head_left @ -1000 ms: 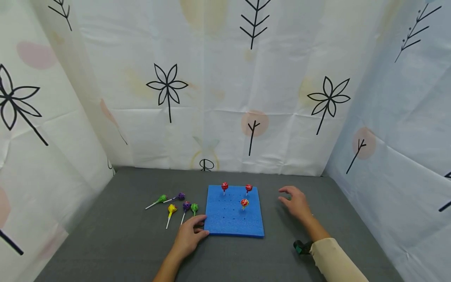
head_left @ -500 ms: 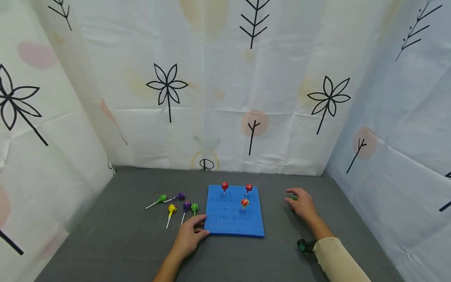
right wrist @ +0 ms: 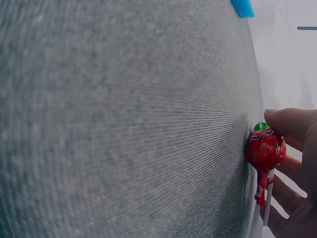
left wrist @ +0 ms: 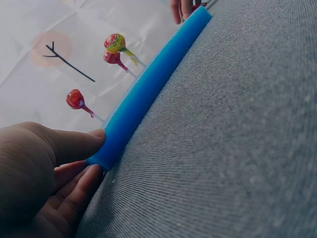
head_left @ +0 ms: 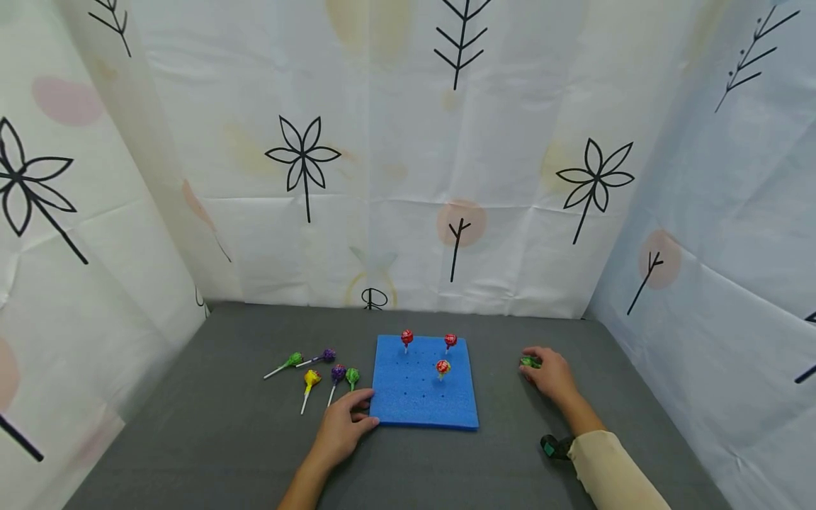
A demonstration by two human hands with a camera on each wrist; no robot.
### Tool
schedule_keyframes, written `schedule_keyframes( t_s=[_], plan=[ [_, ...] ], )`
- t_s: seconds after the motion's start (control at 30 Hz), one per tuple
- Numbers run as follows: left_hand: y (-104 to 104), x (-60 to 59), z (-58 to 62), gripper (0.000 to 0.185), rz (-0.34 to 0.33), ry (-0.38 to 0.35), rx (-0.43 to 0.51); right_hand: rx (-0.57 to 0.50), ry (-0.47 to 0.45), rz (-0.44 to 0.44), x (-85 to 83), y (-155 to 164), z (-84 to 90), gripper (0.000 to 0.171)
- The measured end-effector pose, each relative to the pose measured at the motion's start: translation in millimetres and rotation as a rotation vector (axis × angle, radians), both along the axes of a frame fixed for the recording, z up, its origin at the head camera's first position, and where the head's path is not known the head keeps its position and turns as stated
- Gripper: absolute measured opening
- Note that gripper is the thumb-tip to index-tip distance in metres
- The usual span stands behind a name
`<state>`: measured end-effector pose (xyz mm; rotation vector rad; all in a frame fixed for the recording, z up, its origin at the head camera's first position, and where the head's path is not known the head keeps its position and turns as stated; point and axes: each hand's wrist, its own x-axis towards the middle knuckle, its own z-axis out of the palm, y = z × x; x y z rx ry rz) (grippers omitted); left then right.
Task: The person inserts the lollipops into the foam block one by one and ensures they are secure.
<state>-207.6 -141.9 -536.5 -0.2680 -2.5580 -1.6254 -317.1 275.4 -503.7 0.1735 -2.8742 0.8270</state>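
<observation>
A blue foam board with small holes lies on the grey table. Two red lollipops and a red-and-yellow lollipop stand upright in it. My left hand grips the board's near left corner, thumb on the top edge and fingers against the side, as the left wrist view shows. Right of the board, my right hand is low at the table, thumb and forefinger around a green lollipop. A red lollipop lies just under the thumb in the right wrist view; the green one is mostly hidden there.
Left of the board lie several loose lollipops: green, purple and yellow ones among them. White patterned cloth walls enclose the table's back and sides.
My right hand has moved slightly right and down toward the table, its thumb and forefinger closing in around the green lollipop. My left hand and the board have stayed put.
</observation>
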Motion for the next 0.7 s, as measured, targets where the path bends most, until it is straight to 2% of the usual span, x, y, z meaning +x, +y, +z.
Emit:
schedule_keyframes(
  t_s=[0.7],
  plan=[
    [-0.5, -0.1, -1.1, 0.047, -0.001, 0.011, -0.002, 0.028, -0.007, 0.002, -4.0, -6.0, -0.3, 0.028]
  ],
)
